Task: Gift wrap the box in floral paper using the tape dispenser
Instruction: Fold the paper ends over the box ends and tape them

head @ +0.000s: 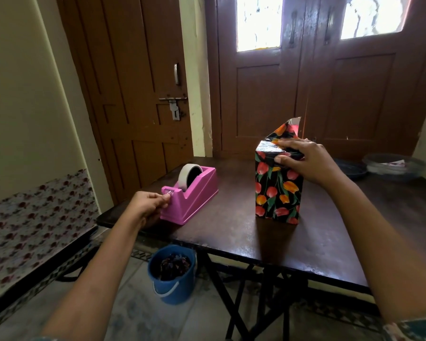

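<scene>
Legible text check: none. You have no readable words, brand marks or numbers in the head view. The pink tape dispenser [197,196] shows plain plastic faces, the tape [185,177] on it is blank white, and the floral paper on your box [277,193] carries only a tulip print. A paper scrap in the bowl [394,166] at the table's far right is too blurred to read.

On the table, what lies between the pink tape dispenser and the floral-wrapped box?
Nothing. In the head view, only bare dark tabletop separates the tape dispenser from the wrapped box.
</scene>
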Tool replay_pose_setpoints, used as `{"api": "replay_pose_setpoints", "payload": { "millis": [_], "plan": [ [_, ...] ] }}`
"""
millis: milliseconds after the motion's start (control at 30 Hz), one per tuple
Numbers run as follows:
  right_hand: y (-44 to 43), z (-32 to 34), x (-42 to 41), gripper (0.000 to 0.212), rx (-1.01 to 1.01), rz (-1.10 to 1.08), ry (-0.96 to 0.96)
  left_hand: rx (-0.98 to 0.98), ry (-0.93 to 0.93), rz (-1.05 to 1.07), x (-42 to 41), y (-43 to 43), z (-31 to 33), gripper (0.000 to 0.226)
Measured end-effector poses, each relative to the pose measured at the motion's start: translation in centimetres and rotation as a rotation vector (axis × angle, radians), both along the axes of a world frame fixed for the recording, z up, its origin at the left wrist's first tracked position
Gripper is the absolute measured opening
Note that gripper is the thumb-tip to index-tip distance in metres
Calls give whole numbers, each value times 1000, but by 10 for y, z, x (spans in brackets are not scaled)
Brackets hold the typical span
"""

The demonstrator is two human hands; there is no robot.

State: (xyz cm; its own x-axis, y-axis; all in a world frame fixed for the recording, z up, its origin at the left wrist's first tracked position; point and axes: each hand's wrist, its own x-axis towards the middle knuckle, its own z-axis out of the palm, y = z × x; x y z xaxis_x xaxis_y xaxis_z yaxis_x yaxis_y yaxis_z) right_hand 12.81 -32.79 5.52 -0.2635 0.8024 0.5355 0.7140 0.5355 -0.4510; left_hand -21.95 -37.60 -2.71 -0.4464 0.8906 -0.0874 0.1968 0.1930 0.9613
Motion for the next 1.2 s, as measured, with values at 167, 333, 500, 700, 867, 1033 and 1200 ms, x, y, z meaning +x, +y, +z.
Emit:
{"api": "replay_pose_setpoints", "payload": {
  "millis": [167, 333, 500, 700, 867, 1033, 1200],
  "plan": [
    [0, 0, 0, 49, -15, 4, -9, -59, 513, 86, -9, 11, 4, 18],
    [0, 11, 2, 55, -73, 8, 4, -34, 556, -18, -7, -3, 19, 15],
    [2, 28, 6, 88, -172, 25, 61, 248, 237, -257, 60, -4, 68, 17],
    [7, 24, 7, 103, -149, 20, 54, 350, 181, -473, 140, 38, 120, 9],
    [17, 22, 9, 112, -129, 25, 46, 293, 239, -611, 180, 69, 142, 16],
    [22, 23, 12, 115, -156, 25, 30, 165, 288, -694, 193, 83, 150, 29],
    [26, 23, 14, 117, -168, 14, 32, 87, 399, -680, 197, 95, 154, 35]
  ]
}}
